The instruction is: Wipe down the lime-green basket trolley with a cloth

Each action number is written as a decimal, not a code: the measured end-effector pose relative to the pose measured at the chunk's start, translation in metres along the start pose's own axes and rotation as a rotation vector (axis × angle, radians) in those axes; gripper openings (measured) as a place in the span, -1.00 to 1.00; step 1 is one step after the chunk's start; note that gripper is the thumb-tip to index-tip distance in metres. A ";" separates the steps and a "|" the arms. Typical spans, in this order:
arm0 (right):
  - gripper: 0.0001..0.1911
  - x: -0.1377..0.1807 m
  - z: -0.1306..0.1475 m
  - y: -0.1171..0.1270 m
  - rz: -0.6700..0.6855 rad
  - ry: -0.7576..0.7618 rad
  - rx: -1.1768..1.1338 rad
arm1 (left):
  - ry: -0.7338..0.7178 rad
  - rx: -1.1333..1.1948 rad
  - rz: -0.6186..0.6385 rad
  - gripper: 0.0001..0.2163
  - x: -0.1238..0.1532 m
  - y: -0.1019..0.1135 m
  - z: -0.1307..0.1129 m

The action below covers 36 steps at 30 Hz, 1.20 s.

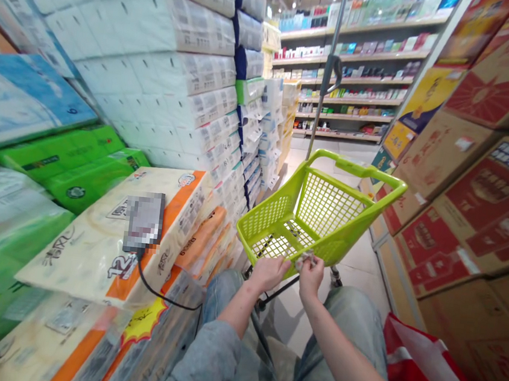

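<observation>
A lime-green shopping cart with a lattice basket stands right in front of my knees. My left hand is closed at the near rim of its basket, fingers curled over the edge. Close beside it, my right hand pinches a small crumpled whitish-grey wipe against the same rim. The fingertips of both hands are partly hidden.
Packs of tissue paper are piled at the left, with a cabled device on top. Cartons line the right side. A red bag sits by my right leg. Stocked shelves and a metal pole stand ahead.
</observation>
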State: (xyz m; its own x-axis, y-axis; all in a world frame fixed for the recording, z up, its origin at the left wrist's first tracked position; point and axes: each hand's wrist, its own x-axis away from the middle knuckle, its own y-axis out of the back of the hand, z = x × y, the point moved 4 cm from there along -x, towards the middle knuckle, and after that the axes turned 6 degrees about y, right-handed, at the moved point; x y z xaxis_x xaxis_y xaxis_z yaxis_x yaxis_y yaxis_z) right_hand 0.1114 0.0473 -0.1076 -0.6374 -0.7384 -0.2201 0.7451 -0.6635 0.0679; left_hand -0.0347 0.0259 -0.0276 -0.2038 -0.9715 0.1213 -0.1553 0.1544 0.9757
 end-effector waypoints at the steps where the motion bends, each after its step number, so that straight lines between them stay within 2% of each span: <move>1: -0.79 -0.013 -0.003 0.002 -0.050 -0.050 -0.002 | 0.004 -0.002 0.003 -0.44 0.001 0.000 0.000; 5: -0.79 -0.062 -0.013 0.013 -0.151 -0.124 0.016 | 0.012 -0.013 0.019 -0.47 0.002 -0.001 -0.003; 8: -0.79 -0.072 -0.024 0.018 -0.146 -0.146 0.030 | 0.007 -0.016 0.018 -0.49 0.002 -0.001 -0.005; 10: -0.81 -0.060 -0.030 0.016 -0.108 -0.136 0.030 | 0.008 -0.017 0.018 -0.49 0.001 -0.002 -0.006; 16: -0.85 0.025 -0.040 -0.003 0.066 -0.088 0.002 | 0.023 -0.034 0.026 -0.47 -0.005 -0.005 -0.008; 18: -0.85 0.041 -0.041 -0.005 0.126 -0.080 -0.011 | 0.031 -0.036 0.029 -0.46 -0.007 -0.006 -0.007; 20: -0.84 0.042 -0.041 -0.002 0.177 -0.075 -0.021 | 0.037 -0.030 0.033 -0.44 -0.008 -0.007 -0.006; 22: -0.82 0.029 -0.038 0.005 0.191 -0.078 -0.025 | 0.037 -0.021 0.040 -0.43 -0.008 -0.007 -0.006; 25: -0.77 0.003 -0.025 0.016 0.127 -0.071 -0.016 | 0.042 -0.015 0.063 -0.43 -0.009 -0.006 -0.006; 27: -0.77 -0.005 -0.013 0.016 0.091 -0.006 -0.011 | 0.050 -0.015 0.074 -0.43 -0.010 -0.006 -0.007; 31: -0.85 0.021 -0.005 0.003 0.090 0.092 -0.009 | 0.044 -0.005 0.082 -0.44 -0.013 -0.009 -0.013; 36: -0.92 0.063 -0.039 -0.005 0.254 0.050 0.022 | 0.039 0.023 0.095 -0.43 -0.016 -0.010 -0.015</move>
State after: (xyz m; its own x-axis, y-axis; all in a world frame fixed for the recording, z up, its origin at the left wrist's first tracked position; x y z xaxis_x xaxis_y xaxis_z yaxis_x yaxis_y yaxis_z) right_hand 0.0752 0.0085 -0.1594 -0.4191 -0.8752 -0.2415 0.8753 -0.4601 0.1485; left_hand -0.0156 0.0367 -0.0368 -0.1812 -0.9584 0.2203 -0.1589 0.2496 0.9552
